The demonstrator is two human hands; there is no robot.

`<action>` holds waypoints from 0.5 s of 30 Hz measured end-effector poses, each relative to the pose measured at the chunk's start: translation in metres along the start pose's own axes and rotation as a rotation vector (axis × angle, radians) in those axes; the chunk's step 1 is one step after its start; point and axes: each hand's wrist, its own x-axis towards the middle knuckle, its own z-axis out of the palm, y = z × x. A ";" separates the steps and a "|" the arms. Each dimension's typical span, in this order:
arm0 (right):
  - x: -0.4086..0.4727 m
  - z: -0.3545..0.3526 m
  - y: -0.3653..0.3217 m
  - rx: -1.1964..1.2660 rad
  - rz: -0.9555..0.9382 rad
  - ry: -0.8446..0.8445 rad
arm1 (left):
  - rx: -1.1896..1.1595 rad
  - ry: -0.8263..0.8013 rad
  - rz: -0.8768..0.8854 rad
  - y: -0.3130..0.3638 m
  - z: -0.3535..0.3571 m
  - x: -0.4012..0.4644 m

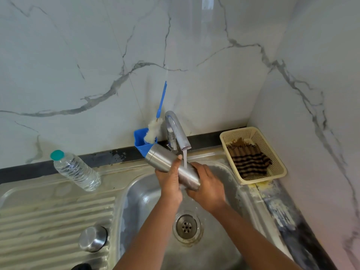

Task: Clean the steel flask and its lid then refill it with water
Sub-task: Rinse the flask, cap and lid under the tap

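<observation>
The steel flask (165, 159) lies tilted over the sink basin (144, 193), its neck end pointing up and left toward the wall. My left hand (169, 180) grips its middle, thumb on top. My right hand (207, 185) wraps around the lower end of the flask. A thin stream of water (185, 158) runs from the chrome tap (177, 131) onto the flask between my hands. The steel lid (93, 238) sits upright on the ribbed drainboard (48, 221) at the left.
A clear plastic water bottle (77, 171) with a teal cap stands on the drainboard. A blue-handled bottle brush (155, 125) leans in a blue holder (141, 142) behind the tap. A cream basket (276, 160) with a striped cloth sits right of the sink. The drain (186, 227) is open.
</observation>
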 end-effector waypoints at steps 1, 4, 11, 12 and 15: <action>0.000 0.001 0.002 0.099 -0.018 -0.038 | -0.010 0.030 0.011 -0.001 -0.001 -0.001; 0.008 -0.007 0.015 0.677 0.138 -0.397 | -0.060 -0.058 0.066 0.005 -0.012 0.005; 0.028 -0.006 -0.013 1.095 0.570 -0.323 | -0.266 -0.195 0.077 0.014 -0.035 0.012; 0.031 -0.003 -0.017 1.135 0.676 -0.252 | -0.250 -0.222 0.089 0.013 -0.039 0.012; 0.036 0.009 -0.024 1.245 0.892 -0.126 | -0.162 -0.267 0.092 0.010 -0.047 0.006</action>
